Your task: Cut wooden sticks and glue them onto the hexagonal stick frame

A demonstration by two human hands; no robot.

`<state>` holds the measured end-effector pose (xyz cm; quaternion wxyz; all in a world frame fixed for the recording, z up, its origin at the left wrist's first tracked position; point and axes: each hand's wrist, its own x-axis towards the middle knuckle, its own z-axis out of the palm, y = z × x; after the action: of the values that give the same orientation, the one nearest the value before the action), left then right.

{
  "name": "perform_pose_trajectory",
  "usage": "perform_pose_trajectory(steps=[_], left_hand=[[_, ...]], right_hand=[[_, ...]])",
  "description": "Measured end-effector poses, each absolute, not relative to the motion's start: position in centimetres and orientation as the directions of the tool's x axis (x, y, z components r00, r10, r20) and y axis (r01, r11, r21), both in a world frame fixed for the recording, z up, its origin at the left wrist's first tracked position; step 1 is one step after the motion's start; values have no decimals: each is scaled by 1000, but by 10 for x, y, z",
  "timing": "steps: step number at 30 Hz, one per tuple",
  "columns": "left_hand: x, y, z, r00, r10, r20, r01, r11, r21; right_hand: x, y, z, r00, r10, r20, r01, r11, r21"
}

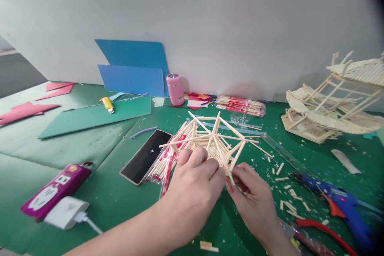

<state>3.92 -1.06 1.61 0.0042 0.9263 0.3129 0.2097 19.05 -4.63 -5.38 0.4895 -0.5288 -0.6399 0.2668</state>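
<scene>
A small frame of pale wooden sticks (pixel 213 135), with spokes meeting at a raised centre and a stick-covered base below, sits between my hands. My left hand (pixel 196 186) curls over its near left side, its fingers hiding part of the frame. My right hand (pixel 252 196) pinches the near right corner, where a stick end pokes out. Behind my left hand lies a plastic pack of sticks (pixel 159 168) with red wrapping. A black phone (pixel 146 156) rests beside that pack.
A blue glue gun (pixel 336 196), red-handled pliers (pixel 324 230) and stick offcuts lie at the right. Behind them stands a larger stick model (pixel 330 108). A pink flask (pixel 175 89), a wrapped stick bundle (pixel 240 105), a yellow cutter (pixel 107 105) and a purple power strip (pixel 57 192) also occupy the green table.
</scene>
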Motion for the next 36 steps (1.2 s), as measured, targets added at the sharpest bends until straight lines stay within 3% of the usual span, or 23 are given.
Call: perform_pose_trajectory(steps=[18,30,36], left_hand=[[42,-9,18,726,590,354,613,-788,57],[41,-7,16,701,629,336,588,-776,227],[41,-7,15,700,620,354,574,-784,237]], right_hand=[[189,-47,-54,38,928,371,436,319,-841],[190,-47,-58,48,936,348,410,300,-861],[191,-48,-58,49,941,335,399,289,-870]])
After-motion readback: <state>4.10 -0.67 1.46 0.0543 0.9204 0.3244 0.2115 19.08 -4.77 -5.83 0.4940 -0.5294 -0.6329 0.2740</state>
